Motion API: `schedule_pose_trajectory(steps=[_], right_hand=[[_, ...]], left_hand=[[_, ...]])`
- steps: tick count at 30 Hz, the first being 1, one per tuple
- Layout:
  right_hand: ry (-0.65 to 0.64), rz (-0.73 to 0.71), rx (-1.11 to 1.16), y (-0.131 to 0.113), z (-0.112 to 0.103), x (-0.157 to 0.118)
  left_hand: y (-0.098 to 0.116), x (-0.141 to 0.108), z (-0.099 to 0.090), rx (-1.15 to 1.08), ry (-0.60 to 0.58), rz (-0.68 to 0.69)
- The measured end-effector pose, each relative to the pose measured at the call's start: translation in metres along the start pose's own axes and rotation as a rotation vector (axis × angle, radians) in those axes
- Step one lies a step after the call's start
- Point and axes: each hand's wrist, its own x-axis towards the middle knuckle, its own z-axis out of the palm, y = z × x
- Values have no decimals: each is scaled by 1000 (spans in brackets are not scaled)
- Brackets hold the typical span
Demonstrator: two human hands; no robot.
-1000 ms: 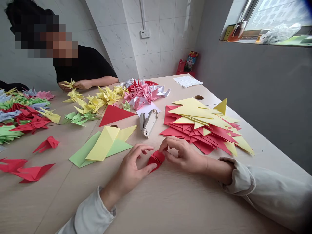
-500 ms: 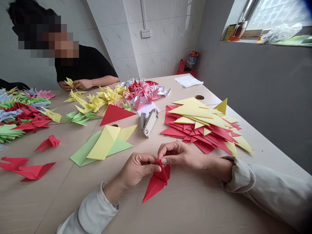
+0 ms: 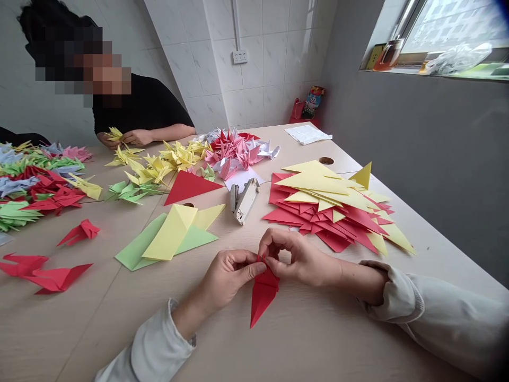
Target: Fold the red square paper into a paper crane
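Between both hands is a red origami crane (image 3: 264,297), partly folded, its pointed end hanging down toward me. My left hand (image 3: 233,278) pinches its upper part between thumb and fingers. From the other side, my right hand (image 3: 296,260) pinches the top tip, so the fingertips of both hands nearly meet and hide that part of the paper. Beyond my hands lie a stapler (image 3: 245,201) and, to its left, yellow folded paper (image 3: 170,233) across green folded paper (image 3: 135,246). Red folded cranes (image 3: 59,278) rest on the table at the left.
A pile of red and yellow folded sheets (image 3: 330,204) spreads right of the stapler. Heaps of yellow cranes (image 3: 175,156), pink cranes (image 3: 234,151) and mixed-colour cranes (image 3: 43,180) cover the far and left table. Across it, a person in black (image 3: 139,109) holds yellow paper cranes.
The red paper has turned so its lower point swings right and now hangs more nearly straight down. Both hands keep pinching it, shifted slightly. The view has moved a little.
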Motion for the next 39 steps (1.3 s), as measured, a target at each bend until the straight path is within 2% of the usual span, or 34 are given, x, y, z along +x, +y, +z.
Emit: schedule_pose_trajectory(steps=[4,9,16,20,25,30,35,39], right_hand=[[15,-142,-199,-1,-2,-1],[12,-276,-328,4,-4,-3],[-4,-327,-339,6,-2,-4],[22,-307,-308,2,0,-3],[71,-276,-296,1,3,-5],[91,-223,-233,-2,3,-5],[104,-54,-112,-9,-1,-3],[65,48,29,-10,-2,-2]], left_hand=[[1,-2,5,14,55,53],[-2,-7,11,144,186,98],[1,-13,17,408,346,262],[3,-15,17,497,396,395],[-1,-14,12,555,430,494],[-2,-14,11,560,418,496],[1,-14,11,539,416,498],[1,-15,10,567,380,512]])
